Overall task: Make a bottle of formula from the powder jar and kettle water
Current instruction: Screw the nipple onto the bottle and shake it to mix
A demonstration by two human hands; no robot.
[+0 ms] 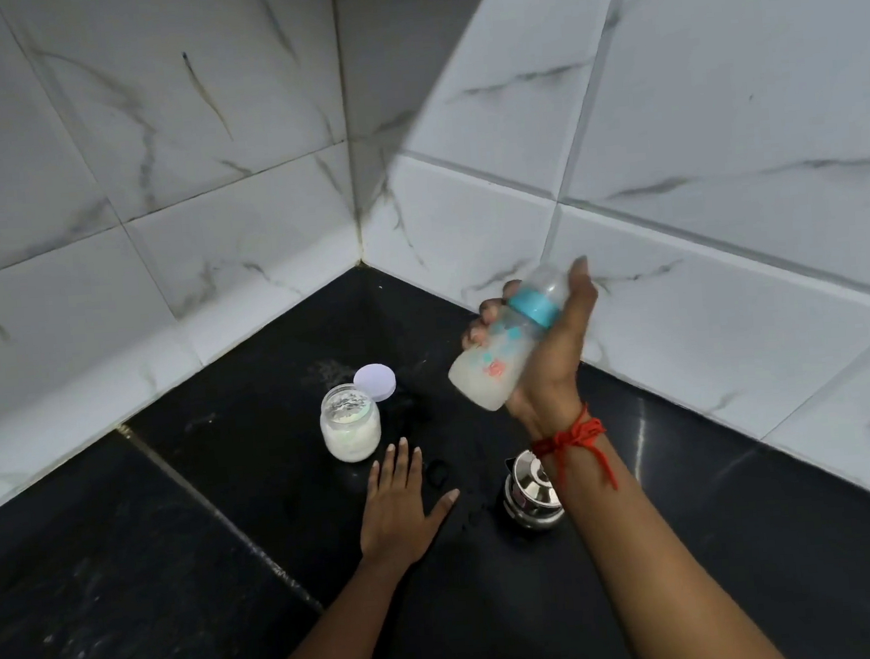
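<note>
My right hand (553, 352) is shut on a baby bottle (492, 371) held in the air, tilted with its teal collar and clear cap up to the right. Cloudy white liquid fills its lower part. The bottle looks slightly blurred. My left hand (399, 506) lies flat and open on the black counter (157, 580), holding nothing. Just beyond its fingers stands the open glass powder jar (350, 428) with white powder inside. The jar's lilac lid (375, 382) lies behind it. A steel kettle (529, 497) stands under my right wrist, partly hidden by my forearm.
White marble-look tiled walls (207, 191) meet in a corner behind the counter. A little spilled powder (330, 370) dusts the counter behind the jar. Small dark bits (437, 470) lie near my left fingertips. A red thread (569, 438) is tied on my right wrist.
</note>
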